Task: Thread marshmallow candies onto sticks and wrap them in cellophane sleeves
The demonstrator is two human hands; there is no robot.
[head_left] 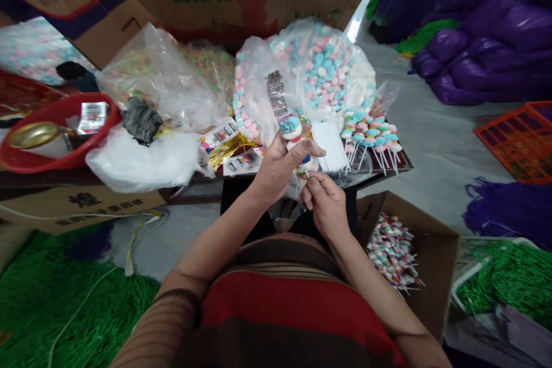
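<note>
My left hand (276,168) is wrapped round a marshmallow stick candy (291,126) in a clear printed wrapper, with dark lettering and a barcode toward its upper end. Just below, the fingers of my right hand (328,201) pinch the candy's lower end, where a bit of white stick shows. Part of the candy is hidden behind my left fingers. To the right lies a bundle of white sticks (328,146), beside unwrapped marshmallow sticks (373,133). Printed wrappers (241,162) and gold twist ties (230,152) are left of my hands.
Bags of pink, blue and white marshmallows (325,69) stand behind my hands. A red basin (97,132) sits at the table's left. Below right, an open cardboard box (435,264) holds many wrapped candies. Purple sacks (487,40) and an orange crate (517,141) are on the floor.
</note>
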